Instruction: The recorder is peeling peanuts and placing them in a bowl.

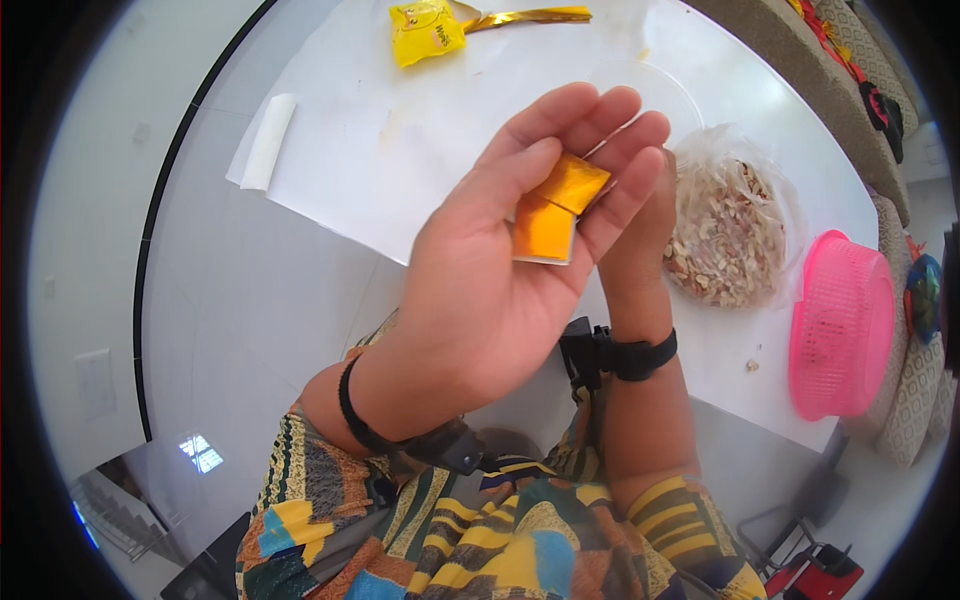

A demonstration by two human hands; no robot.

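Note:
My left hand (pixel 487 277) is raised over the white table, palm up, with gold foil squares (pixel 551 217) backed in white lying across its palm and fingers. The thumb tip presses on the edge of the upper square. Behind its fingers is my right hand (pixel 655 217), mostly hidden, near a clear plastic bag (pixel 727 225) of shelled, broken nuts; whether it holds anything does not show. A clear round lid or plate (pixel 675 86) lies partly behind the left fingers.
A pink plastic basket (pixel 844 330) lies tilted at the table's right edge. At the top are a yellow wipes packet (pixel 426 31) and gold foil strips (pixel 536 16). A white roll or folded sheet (pixel 268 142) rests at the left edge. Nut crumbs (pixel 752 366) lie near the basket.

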